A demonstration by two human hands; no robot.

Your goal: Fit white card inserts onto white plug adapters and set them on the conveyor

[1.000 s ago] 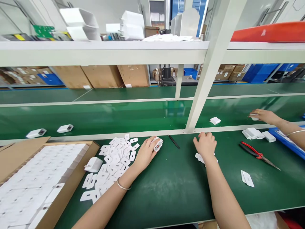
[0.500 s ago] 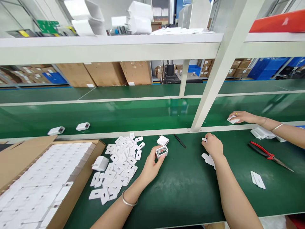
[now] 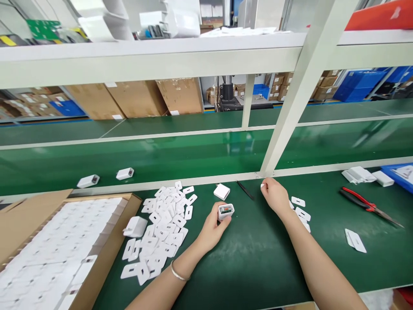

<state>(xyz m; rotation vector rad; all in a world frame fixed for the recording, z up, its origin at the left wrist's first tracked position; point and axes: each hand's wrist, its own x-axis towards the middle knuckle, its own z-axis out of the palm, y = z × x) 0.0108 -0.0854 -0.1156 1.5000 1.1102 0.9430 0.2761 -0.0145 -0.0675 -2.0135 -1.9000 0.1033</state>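
My left hand (image 3: 210, 230) is closed around a white charger housing (image 3: 226, 208), its open end facing up with a circuit board visible inside. My right hand (image 3: 275, 197) pinches a small white cover plate (image 3: 262, 185), mostly hidden by the fingers. Several more cover plates (image 3: 302, 214) lie by the right wrist. Just beyond the left hand sits another white charger (image 3: 222, 192), with a thin black tool (image 3: 245, 190) to its right. Left of the left hand spreads a loose pile of slotted white cover plates (image 3: 166, 228), with a white charger (image 3: 135, 227) at its edge.
A cardboard box (image 3: 111, 241) of white units fills the left side. Two chargers (image 3: 124, 173) lie on the green belt (image 3: 193, 153) beyond. To the right are red-handled pliers (image 3: 371, 206), two plates (image 3: 355, 240) and white parts (image 3: 359, 175). A slanted post (image 3: 290, 99) rises ahead.
My right hand has moved left from the nearby plates towards the charger housing, a white plate in its fingers. The other person's hand has left the view at right. The belt chargers have shifted right.
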